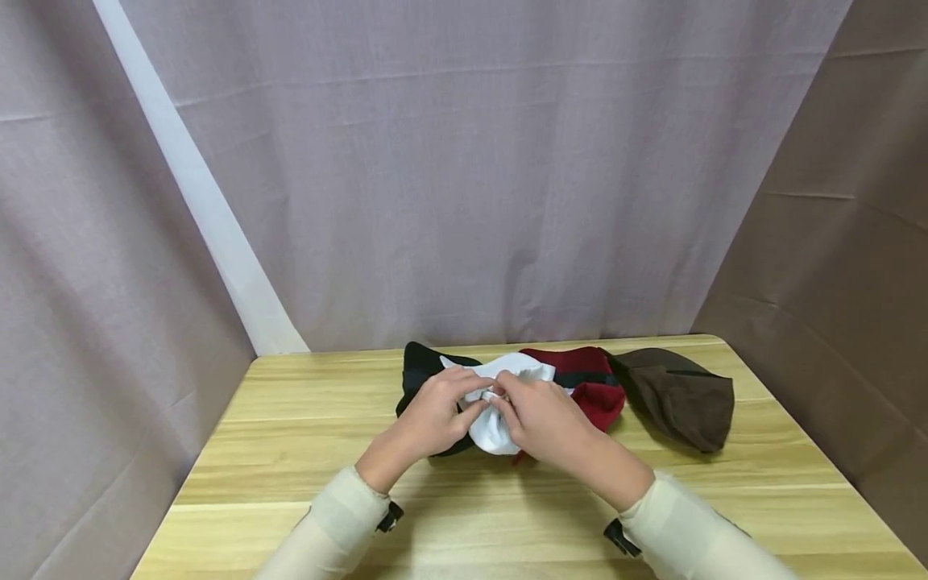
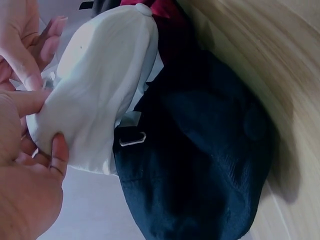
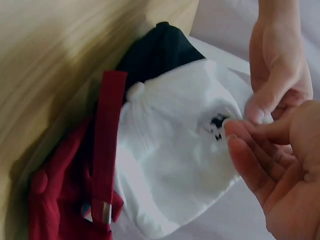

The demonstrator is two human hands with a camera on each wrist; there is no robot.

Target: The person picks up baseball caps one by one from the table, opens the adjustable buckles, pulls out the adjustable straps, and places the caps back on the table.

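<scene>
Both hands meet at a white cap [image 1: 493, 435] in the middle of a row of caps. My left hand [image 1: 435, 407] pinches the cap's edge, its thumb and fingers on either side of the cloth in the left wrist view. Fingertips of my right hand [image 1: 545, 415] pinch the same edge from the other side, where a small metal buckle [image 2: 48, 81] shows. A small black mark [image 3: 218, 121] stands out on the white crown close to the right fingertips. What lies between the fingertips is partly hidden.
A black cap [image 2: 200, 150] with a metal strap buckle [image 2: 133, 139] lies left of the white one. To the right are a red cap [image 1: 605, 403], its strap [image 3: 109, 145] standing up, and a brown cap [image 1: 689, 395]. Curtains [image 1: 507, 177] hang behind the wooden table [image 1: 304, 427].
</scene>
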